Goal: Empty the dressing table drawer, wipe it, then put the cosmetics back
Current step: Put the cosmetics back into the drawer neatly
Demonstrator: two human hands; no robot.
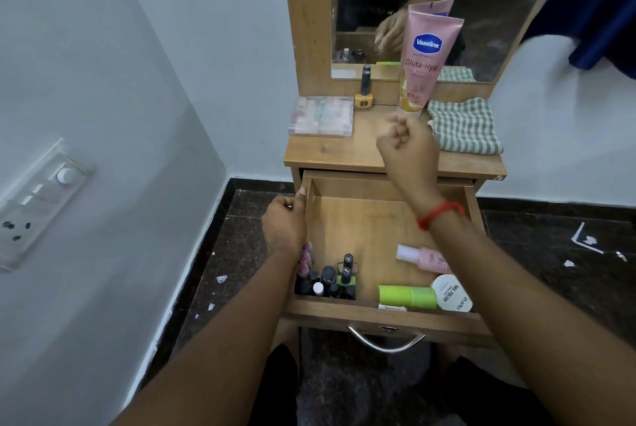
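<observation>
The wooden drawer (361, 222) is pulled out under the dressing table top (344, 150). My left hand (284, 226) grips the drawer's left wall. My right hand (407, 147) hovers over the table top just below a pink Vaseline tube (426, 57) that stands upright against the mirror; its fingers are curled and hold nothing. Inside the drawer, several small dark bottles (330, 279) cluster at the front left. A green tube (407, 296), a white nail polish remover bottle (452, 293) and a pink bottle (421, 255) lie at the front right.
On the table top sit a clear palette case (321, 116), a yellow nail polish bottle (364, 95) and a folded green checked cloth (464, 126). A mirror (481, 13) rises behind. The wall with a switch plate (38, 198) is at the left, dark floor below.
</observation>
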